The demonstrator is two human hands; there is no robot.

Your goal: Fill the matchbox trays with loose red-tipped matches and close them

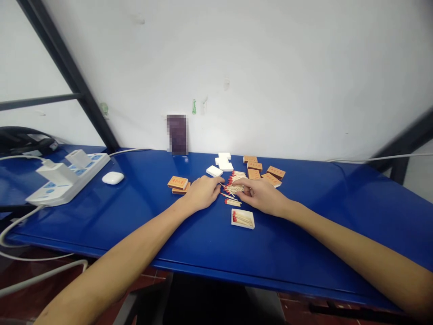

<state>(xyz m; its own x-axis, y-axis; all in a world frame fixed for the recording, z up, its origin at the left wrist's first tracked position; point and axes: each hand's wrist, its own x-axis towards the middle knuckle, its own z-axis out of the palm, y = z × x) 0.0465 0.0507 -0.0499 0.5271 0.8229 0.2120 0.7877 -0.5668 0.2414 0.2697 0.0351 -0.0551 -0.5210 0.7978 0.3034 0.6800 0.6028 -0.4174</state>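
Observation:
Loose red-headed matches [238, 175] lie in a pile between my two hands. My left hand [204, 193] is closed at the pile's left side, with a match at its fingertips. From the right, my right hand [262, 196] reaches over the pile, its fingers curled and pinching at matches; exactly how many is hidden. A small row of matches [233, 202] lies just in front of the pile. Nearer to me sits a white matchbox tray [242, 225], partly filled with matches whose heads point left.
Two orange matchboxes [177, 182] are stacked beside my left hand. Several white trays [226, 167] and several orange matchbox sleeves [275, 172] lie behind the pile. Further left are a white earbud case [112, 178] and a power strip [81, 174] with cables. A pixelated dark rectangle [177, 135] leans at the wall.

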